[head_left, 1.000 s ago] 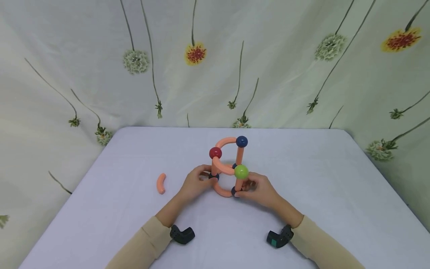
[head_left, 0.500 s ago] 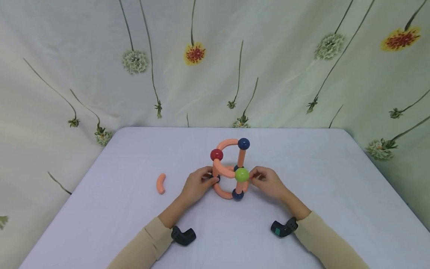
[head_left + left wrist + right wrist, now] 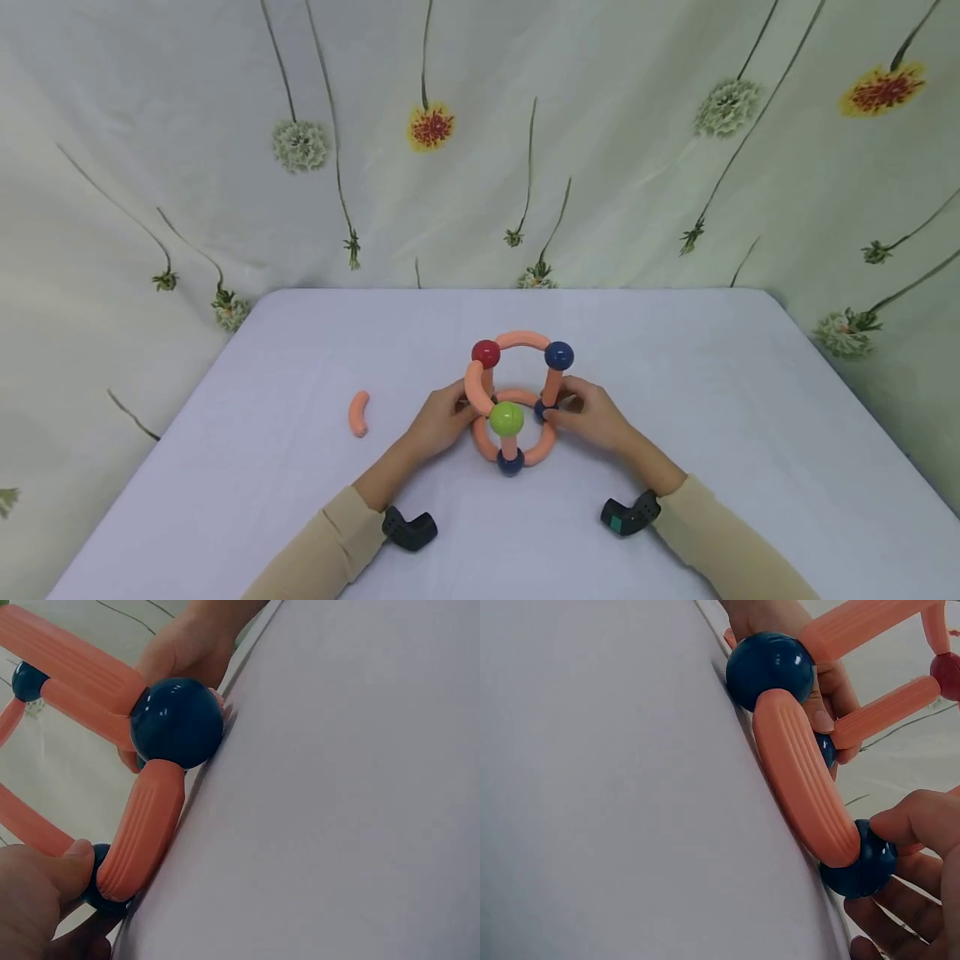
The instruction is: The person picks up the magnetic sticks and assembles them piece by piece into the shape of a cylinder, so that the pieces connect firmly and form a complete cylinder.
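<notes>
A magnetic ball-and-rod frame stands mid-table in the head view. Its base is a ring of curved orange rods and blue balls, including a front ball point(image 3: 511, 462). Straight rods rise to a red ball point(image 3: 486, 353), a dark blue ball point(image 3: 558, 355) and a green ball point(image 3: 507, 418). Curved rods link red to blue and red to green on top. My left hand point(image 3: 438, 419) pinches the base's left ball point(image 3: 97, 898), largely hidden by the fingers. My right hand point(image 3: 597, 415) grips the base's right ball point(image 3: 859, 862) between thumb and fingers.
A loose curved orange rod point(image 3: 358, 414) lies on the white-covered table point(image 3: 300, 350), left of the left hand. A flower-print cloth point(image 3: 615, 183) hangs behind the table's far edge. Each wrist carries a black device point(image 3: 408, 528).
The frame has turned: its green ball swung left and nearer, its top blue ball right and nearer. My right hand left the front base ball and now grips another; the left kept its hold.
</notes>
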`<state>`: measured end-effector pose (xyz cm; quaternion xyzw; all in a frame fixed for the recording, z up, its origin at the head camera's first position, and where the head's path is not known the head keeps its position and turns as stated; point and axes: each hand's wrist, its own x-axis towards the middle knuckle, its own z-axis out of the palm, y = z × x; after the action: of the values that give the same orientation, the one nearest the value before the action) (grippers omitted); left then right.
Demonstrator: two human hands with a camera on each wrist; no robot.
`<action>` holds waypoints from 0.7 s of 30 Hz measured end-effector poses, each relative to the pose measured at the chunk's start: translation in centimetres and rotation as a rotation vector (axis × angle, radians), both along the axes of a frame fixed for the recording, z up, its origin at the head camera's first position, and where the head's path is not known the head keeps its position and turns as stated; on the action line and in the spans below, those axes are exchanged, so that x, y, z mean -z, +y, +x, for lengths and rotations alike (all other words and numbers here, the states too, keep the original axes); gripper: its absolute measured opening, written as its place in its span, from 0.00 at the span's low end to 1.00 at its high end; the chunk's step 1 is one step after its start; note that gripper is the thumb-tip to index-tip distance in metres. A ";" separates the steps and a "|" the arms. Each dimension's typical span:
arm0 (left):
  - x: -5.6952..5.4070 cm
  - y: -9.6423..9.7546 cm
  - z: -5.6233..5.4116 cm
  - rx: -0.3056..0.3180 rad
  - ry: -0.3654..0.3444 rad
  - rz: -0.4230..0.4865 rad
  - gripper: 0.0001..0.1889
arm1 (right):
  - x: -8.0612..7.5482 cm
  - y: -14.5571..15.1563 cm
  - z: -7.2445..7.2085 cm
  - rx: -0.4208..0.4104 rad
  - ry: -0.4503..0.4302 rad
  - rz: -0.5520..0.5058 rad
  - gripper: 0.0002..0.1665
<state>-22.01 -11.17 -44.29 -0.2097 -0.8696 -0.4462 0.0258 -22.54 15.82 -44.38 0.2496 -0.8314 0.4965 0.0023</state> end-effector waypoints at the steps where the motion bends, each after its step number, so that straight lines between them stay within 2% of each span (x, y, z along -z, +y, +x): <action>1: 0.0 0.0 0.0 0.006 0.002 0.002 0.13 | 0.0 0.0 0.0 -0.009 0.006 -0.001 0.13; 6: 0.0 -0.1 -0.7 0.075 0.001 0.034 0.16 | 0.1 -0.1 0.0 -0.028 0.011 0.007 0.11; 11: 0.3 0.2 -2.4 0.122 -0.040 0.052 0.17 | 0.2 0.1 0.0 -0.035 0.030 0.009 0.12; 15: 0.2 0.4 -3.4 0.157 -0.078 0.043 0.17 | 0.3 0.0 0.0 -0.073 0.038 -0.049 0.11; 18: 0.0 0.5 -4.1 0.230 -0.076 0.067 0.17 | 0.4 -0.1 -0.1 -0.116 0.046 -0.090 0.11; 21: 0.0 0.6 -4.8 0.306 -0.061 0.096 0.18 | 0.4 -0.2 0.0 -0.137 0.068 -0.078 0.12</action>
<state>-26.81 -10.57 -44.29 -0.3246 -0.8055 -0.4923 -0.0590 -22.53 15.63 -44.75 0.3222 -0.7917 0.5190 0.0063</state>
